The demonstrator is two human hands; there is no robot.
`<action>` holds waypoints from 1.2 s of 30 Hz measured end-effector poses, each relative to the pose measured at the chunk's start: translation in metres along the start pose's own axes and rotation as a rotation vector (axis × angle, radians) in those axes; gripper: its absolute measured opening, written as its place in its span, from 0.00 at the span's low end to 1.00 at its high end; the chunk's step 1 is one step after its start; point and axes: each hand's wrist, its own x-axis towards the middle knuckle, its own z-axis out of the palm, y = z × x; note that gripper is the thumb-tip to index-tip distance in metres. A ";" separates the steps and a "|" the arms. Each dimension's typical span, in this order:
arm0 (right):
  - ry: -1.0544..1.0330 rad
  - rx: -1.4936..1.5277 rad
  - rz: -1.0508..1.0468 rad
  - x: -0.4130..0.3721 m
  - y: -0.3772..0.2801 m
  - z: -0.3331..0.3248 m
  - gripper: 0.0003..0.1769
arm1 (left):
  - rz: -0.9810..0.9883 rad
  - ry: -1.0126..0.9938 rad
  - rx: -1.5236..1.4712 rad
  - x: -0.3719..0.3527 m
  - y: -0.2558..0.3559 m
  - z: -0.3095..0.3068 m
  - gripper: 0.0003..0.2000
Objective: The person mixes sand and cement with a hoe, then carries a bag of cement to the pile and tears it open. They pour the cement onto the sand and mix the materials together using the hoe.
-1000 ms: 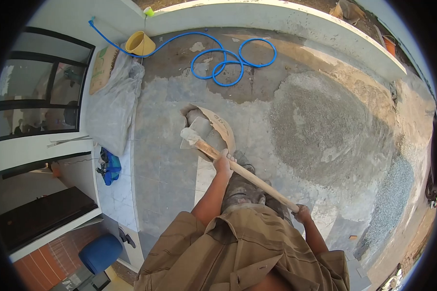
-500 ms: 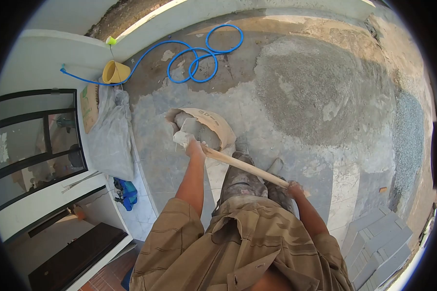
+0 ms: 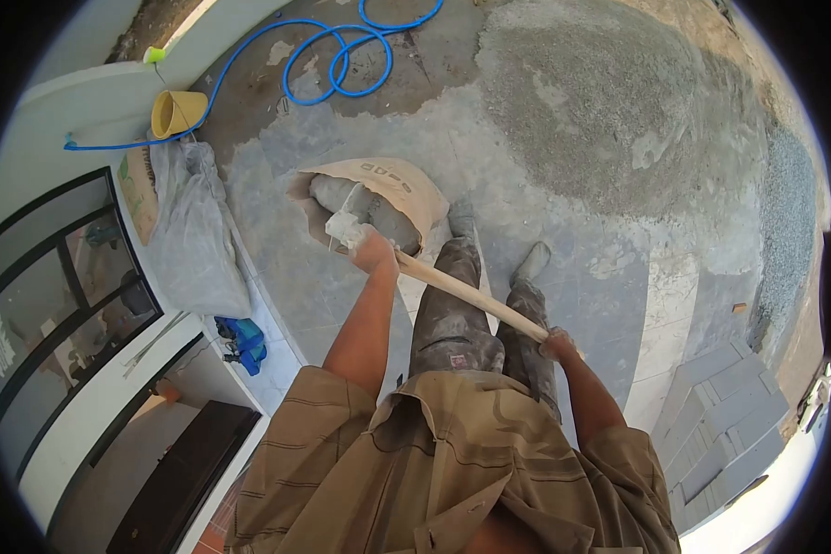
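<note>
My left hand [image 3: 374, 251] is wrapped round the wooden handle of a hoe [image 3: 471, 294], close to its cement-caked head. Farther back, near the handle's end, my right hand [image 3: 560, 344] is closed on the same handle. The hoe's blade, seen nearly edge-on, is in the mouth of a torn brown paper bag [image 3: 425, 189]. Grey cement powder [image 3: 392, 222] lies inside the bag, which rests on its side just ahead of my feet. Part of the blade is hidden.
A broad grey mound of sand mix [image 3: 600, 111] spreads ahead on the right, with gravel [image 3: 785, 222] beyond. A blue hose [image 3: 388, 69] lies coiled near a yellow bucket [image 3: 177, 114]. Plastic sheeting [image 3: 194, 249] lies along the left wall. Grey blocks [image 3: 720, 415] stand at right.
The view has tilted down, so the floor objects sit higher in the picture. The hoe's blade has turned from showing its flat face to nearly edge-on. Both hands keep their grip.
</note>
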 end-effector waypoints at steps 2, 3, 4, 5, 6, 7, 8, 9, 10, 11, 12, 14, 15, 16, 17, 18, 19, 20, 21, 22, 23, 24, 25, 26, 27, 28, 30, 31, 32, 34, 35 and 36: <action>0.012 -0.004 0.005 0.015 0.002 0.019 0.25 | 0.066 -0.001 0.044 0.012 -0.013 0.015 0.12; -0.040 0.029 0.012 0.014 0.001 0.017 0.25 | 0.227 0.007 0.280 0.038 -0.032 0.024 0.12; -0.085 0.061 0.016 0.014 -0.005 0.003 0.25 | 0.391 0.008 0.509 0.081 -0.058 0.034 0.11; -0.128 0.091 0.020 0.007 -0.008 -0.002 0.25 | 0.555 0.006 0.735 0.104 -0.076 0.033 0.11; -0.087 0.066 -0.037 -0.009 -0.005 0.007 0.25 | 0.510 -0.006 0.693 0.102 -0.078 0.021 0.11; -0.018 0.042 -0.104 -0.017 -0.006 0.007 0.25 | 0.485 -0.021 0.628 0.102 -0.070 0.024 0.10; 0.057 0.012 -0.175 -0.019 -0.003 0.005 0.25 | 0.300 -0.053 0.448 0.053 -0.035 0.027 0.11; -0.159 0.001 -0.108 -0.014 0.000 0.010 0.32 | 0.118 -0.051 0.267 -0.001 0.005 0.030 0.12; -0.046 0.023 -0.078 -0.025 -0.001 0.016 0.32 | 0.101 -0.043 0.227 -0.006 0.008 0.025 0.12; -0.007 0.024 -0.117 -0.032 0.000 0.011 0.31 | 0.077 -0.030 0.193 -0.004 0.007 0.018 0.12; 0.015 0.020 -0.154 -0.042 0.000 0.006 0.30 | 0.044 -0.006 0.168 -0.005 0.008 0.011 0.12; -0.066 0.065 -0.076 -0.048 0.002 -0.014 0.28 | 0.039 0.011 0.055 -0.009 -0.003 0.004 0.13; -0.106 0.081 -0.036 -0.048 0.002 -0.019 0.26 | 0.036 0.023 -0.005 -0.011 -0.007 0.000 0.14; -0.092 0.032 -0.072 -0.045 0.003 -0.017 0.26 | 0.022 0.037 0.007 -0.011 -0.006 -0.004 0.13; -0.071 -0.007 -0.105 -0.041 0.002 -0.011 0.25 | 0.014 0.041 0.021 -0.008 -0.005 -0.004 0.13; -0.048 -0.045 -0.130 -0.032 0.000 -0.006 0.24 | 0.001 0.036 0.037 -0.002 -0.005 0.002 0.12; -0.024 -0.029 -0.093 -0.024 0.001 0.003 0.24 | -0.008 0.038 0.020 0.005 -0.011 0.006 0.12; -0.024 -0.002 -0.075 -0.024 0.001 0.010 0.24 | -0.024 0.050 0.020 0.014 -0.021 0.002 0.13; -0.030 0.026 -0.054 -0.022 -0.003 0.012 0.24 | -0.040 0.066 0.026 0.018 -0.028 -0.003 0.13; -0.031 0.052 -0.041 -0.019 -0.007 0.011 0.24 | -0.043 0.077 0.063 0.022 -0.035 -0.006 0.14; -0.037 0.084 0.020 -0.022 -0.017 0.003 0.23 | -0.035 0.073 0.093 0.021 -0.030 0.003 0.14; -0.061 0.081 0.011 -0.017 -0.012 0.018 0.23 | -0.033 0.074 0.125 0.023 -0.036 0.005 0.15; -0.075 0.076 -0.003 -0.010 -0.008 0.028 0.23 | 0.122 0.113 0.286 0.034 -0.048 0.010 0.15; -0.066 0.079 -0.018 -0.001 -0.006 0.031 0.23 | 0.289 0.134 0.434 0.050 -0.062 0.023 0.15; -0.117 0.107 0.055 -0.005 -0.013 0.022 0.22 | 0.457 0.158 0.576 0.054 -0.065 0.028 0.16; -0.109 0.095 0.062 -0.007 -0.022 0.009 0.22 | 0.360 0.116 0.501 0.055 -0.061 0.030 0.16; -0.088 0.098 0.095 -0.031 -0.028 -0.002 0.22 | 0.173 -0.004 0.369 0.043 -0.041 0.034 0.16; -0.023 0.133 0.067 -0.038 -0.024 0.006 0.26 | 0.065 -0.015 0.338 0.066 -0.046 0.033 0.17; -0.028 0.104 0.081 -0.057 -0.036 -0.003 0.27 | 0.052 -0.037 0.316 0.065 -0.032 0.040 0.16; 0.005 0.109 -0.062 -0.078 -0.033 0.015 0.27 | -0.003 -0.059 0.299 0.049 -0.018 0.026 0.16; 0.015 0.114 -0.075 -0.090 -0.035 0.013 0.26 | 0.042 -0.088 0.294 0.044 -0.012 0.021 0.16; 0.032 0.121 -0.089 -0.104 -0.044 0.004 0.26 | 0.092 -0.120 0.285 0.043 -0.006 0.020 0.17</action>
